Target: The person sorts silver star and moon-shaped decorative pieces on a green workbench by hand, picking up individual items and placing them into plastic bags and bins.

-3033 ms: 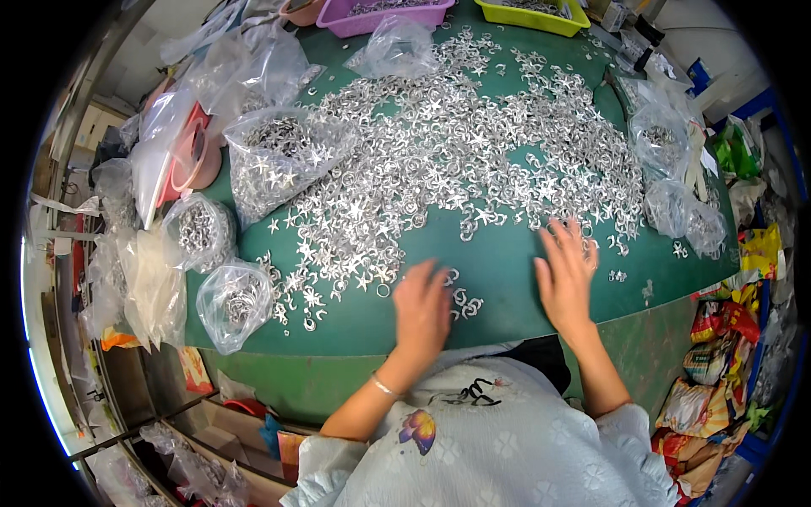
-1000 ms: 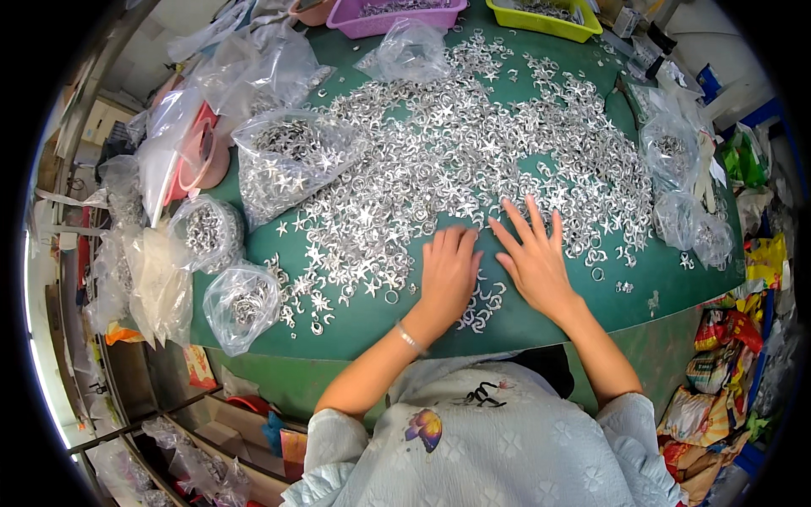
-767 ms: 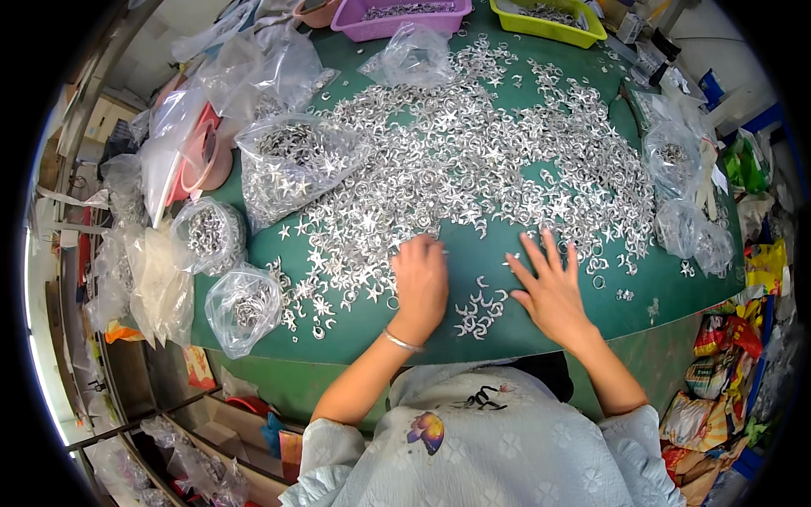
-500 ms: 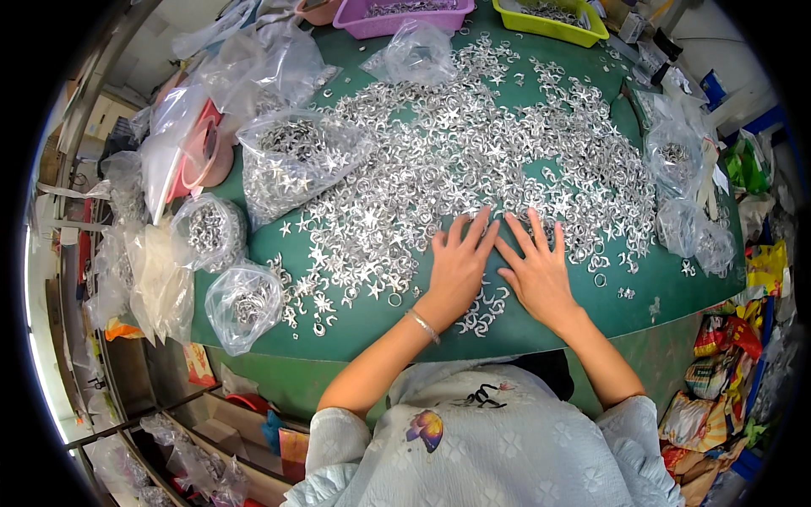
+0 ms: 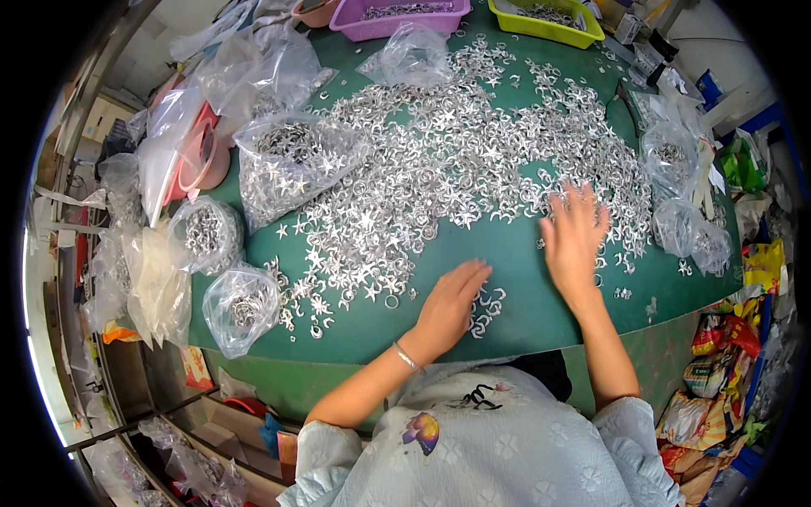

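Nearest, at 6 o'clock, the left hand lies flat, fingers together, gripping nothing, beside a small cluster of silvery metal crescents on the green worktop. At 3 o'clock the right hand is spread, fingers apart, on the wide heap of small silvery metal stars and rings — light, stiff, likely slippery; probably best raked flat-palmed or pinched singly by the edge.
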{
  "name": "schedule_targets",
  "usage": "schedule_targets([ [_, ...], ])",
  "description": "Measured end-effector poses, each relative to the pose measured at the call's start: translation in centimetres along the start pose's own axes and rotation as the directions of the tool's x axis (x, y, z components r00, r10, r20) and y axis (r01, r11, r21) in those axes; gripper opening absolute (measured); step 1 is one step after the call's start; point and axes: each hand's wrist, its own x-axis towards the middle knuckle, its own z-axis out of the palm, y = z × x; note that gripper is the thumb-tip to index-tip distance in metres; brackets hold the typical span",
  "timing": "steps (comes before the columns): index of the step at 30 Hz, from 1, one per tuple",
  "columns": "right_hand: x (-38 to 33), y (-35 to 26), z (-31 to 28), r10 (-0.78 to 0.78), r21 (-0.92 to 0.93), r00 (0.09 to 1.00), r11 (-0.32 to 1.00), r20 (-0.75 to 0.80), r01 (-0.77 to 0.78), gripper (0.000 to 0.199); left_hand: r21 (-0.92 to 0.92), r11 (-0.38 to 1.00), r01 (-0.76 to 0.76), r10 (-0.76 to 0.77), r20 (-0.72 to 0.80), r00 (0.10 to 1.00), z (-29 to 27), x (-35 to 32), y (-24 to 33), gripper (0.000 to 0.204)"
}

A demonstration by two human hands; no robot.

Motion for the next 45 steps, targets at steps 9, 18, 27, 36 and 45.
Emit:
schedule_targets([
  [9,-4.4,-3.0,-1.1,-0.215,0.238,0.931,0.96,0.295,0.146,0.054,0.132,0.99,-0.055,0.06,-0.031,0.998,-0.1,5.9,-1.3,0.053],
  [18,-4.2,-2.9,-1.4,-0.273,0.269,0.91,0.944,0.313,0.191,0.045,0.213,0.968,-0.132,0.095,0.174,0.98,0.9,4.8,-1.2,0.056],
  [27,-0.5,-1.3,0.9,-0.251,0.162,0.954,0.961,0.164,0.225,0.042,0.211,0.967,-0.144,0.128,0.085,0.988,2.1,7.1,-2.0,0.058],
  [36,-1.0,-0.6,-0.6,-0.143,0.141,0.973,0.983,0.179,0.119,0.04,0.18,0.979,-0.096,0.098,-0.002,0.995,2.0,7.5,-1.4,0.06],
  [45,-4.4,-0.3,-3.2,-0.05,0.086,0.973,0.996,0.224,0.031,0.046,0.152,0.986,-0.074,0.046,0.178,0.983,-0.5,3.1,0.0,0.061],
])
